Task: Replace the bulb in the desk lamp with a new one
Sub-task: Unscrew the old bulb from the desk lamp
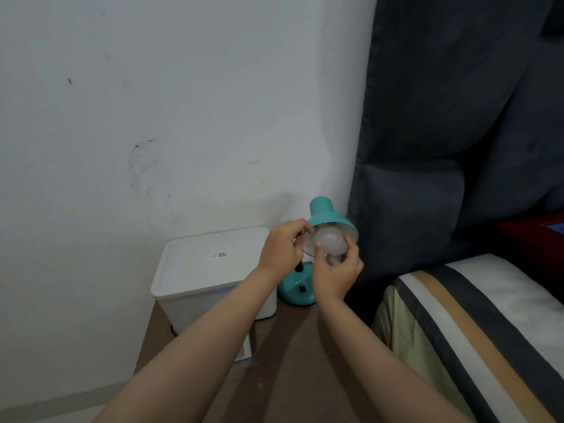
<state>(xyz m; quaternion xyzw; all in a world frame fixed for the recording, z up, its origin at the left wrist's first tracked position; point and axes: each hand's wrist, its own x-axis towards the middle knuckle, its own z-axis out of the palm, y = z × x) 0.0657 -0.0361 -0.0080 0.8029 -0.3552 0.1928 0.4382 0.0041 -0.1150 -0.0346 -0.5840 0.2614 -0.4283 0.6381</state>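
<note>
**Both hands at the lamp shade, right hand on the bulb**

Two bare forearms reach forward from the bottom of the view over a brown tabletop (293, 355). The right hand (335, 274) cups the white bulb (331, 242) from below, its fingers (348, 239) and thumb closed around the globe. The bulb sits in the mouth of the teal lamp shade (328, 216), which tilts toward the camera; whether its base is seated in the socket cannot be told, since the shade hides it. Just left of that grip, the left hand (282, 247) pinches the shade's rim, thumb and forefinger shut on its near left edge. Directly beneath the two hands stands the lamp base (294, 293), teal and round, with a dark switch on top, resting on the tabletop. Left of the grip and lower, a white lidded box (207, 270) sits against the wall. To the right of the hands rises a dark padded headboard (442, 148), with a striped pillow (476, 325) below it.
</note>
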